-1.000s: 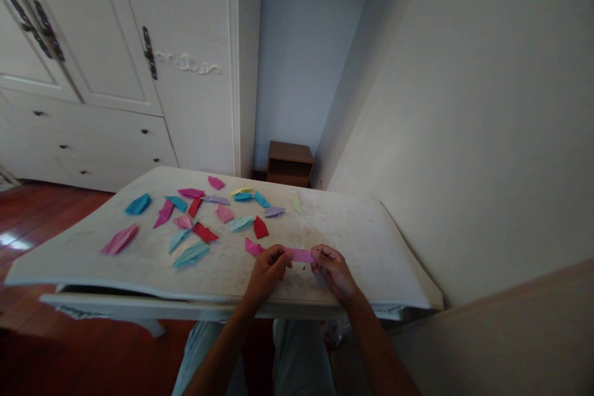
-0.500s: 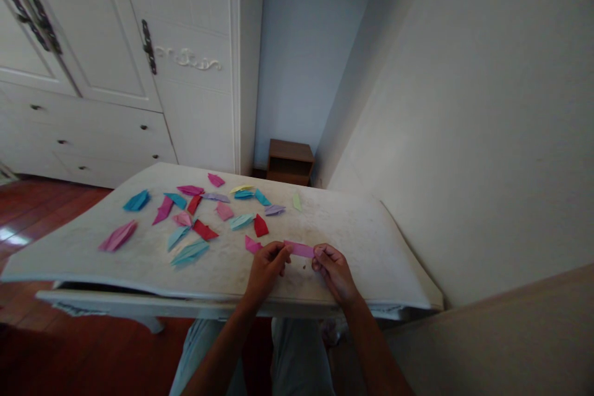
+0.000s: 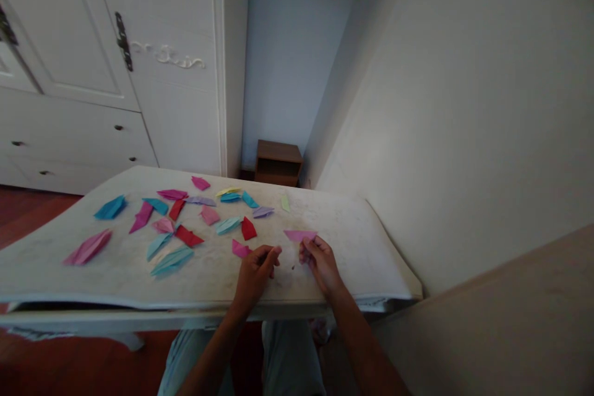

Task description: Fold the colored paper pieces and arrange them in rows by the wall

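Between the thumb and fingers of my right hand [image 3: 322,265] is a pink folded paper [image 3: 299,235], a slim strip with slanted ends, held just above the table. My left hand [image 3: 257,269] is apart from it to the left, fingers curled and thumb against them, with nothing visible in the grip. Right behind the left hand lies a magenta folded paper [image 3: 240,249], partly hidden by the fingers. A red folded paper [image 3: 249,228] and a pale aqua one [image 3: 228,226] rest farther back.
Several more folded papers are spread over the left of the white table [image 3: 352,229], among them a long pink one [image 3: 89,247] and a blue one [image 3: 110,207]. A small dark speck [image 3: 292,267] lies between my hands. Behind stand a white wardrobe [image 3: 185,111] and a brown box-shaped stand [image 3: 279,151].
My left hand has let go of the pink folded paper, which both hands held before. The paper now shows slanted ends and stays in my right hand. The view has turned slightly right.
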{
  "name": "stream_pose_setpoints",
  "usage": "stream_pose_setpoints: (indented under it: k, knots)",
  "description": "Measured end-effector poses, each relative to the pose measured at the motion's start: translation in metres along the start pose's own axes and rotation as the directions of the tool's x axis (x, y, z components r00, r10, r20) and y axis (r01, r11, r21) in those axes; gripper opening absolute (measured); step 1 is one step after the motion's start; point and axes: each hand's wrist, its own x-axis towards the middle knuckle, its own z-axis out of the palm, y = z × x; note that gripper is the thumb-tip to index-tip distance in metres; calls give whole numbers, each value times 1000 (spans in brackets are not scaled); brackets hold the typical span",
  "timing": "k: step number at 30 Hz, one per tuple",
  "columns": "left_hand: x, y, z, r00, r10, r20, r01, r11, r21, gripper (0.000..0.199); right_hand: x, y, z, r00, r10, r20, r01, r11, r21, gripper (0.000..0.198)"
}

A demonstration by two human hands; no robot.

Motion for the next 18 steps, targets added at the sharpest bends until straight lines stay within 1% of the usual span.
stream_pose_setpoints:
  k: [1, 3, 5, 6, 9, 13, 16, 18]
  knots:
    - [-1, 1, 0, 1000, 8, 1, -8, 1000, 8, 40, 6, -4, -8, 1000, -2, -25, 2, 1000, -5, 33]
    - [-1, 1, 0, 1000, 22, 4, -22, 1000, 16, 40, 22, -16, -29, 996, -14, -94, 7, 997, -74, 40]
    - [-1, 1, -1, 999, 31, 6, -31, 999, 27, 40, 40, -29, -57, 983, -3, -184, -32, 982, -187, 47]
    - [-1, 0, -1, 999, 34, 5, -34, 999, 37, 39, 50, -37, -72, 977, 8, -212, -55, 975, -216, 47]
    - [0, -2, -1, 999, 39, -2, -39, 997, 73, 40, 80, -58, -117, 955, 37, -294, -123, 952, -280, 40]
    - [0, -4, -2, 999, 44, 2, -44, 994, 98, 40, 114, -79, -171, 901, 125, -416, -285, 893, -348, 27]
    - [1, -5, -3, 999, 34, -1, -33, 993, 113, 43, 134, -89, -201, 855, 207, -475, -411, 829, -379, 22]
    - [1, -5, -5, 1000, 19, -10, -18, 992, 125, 45, 144, -92, -216, 831, 256, -494, -478, 783, -398, 23]
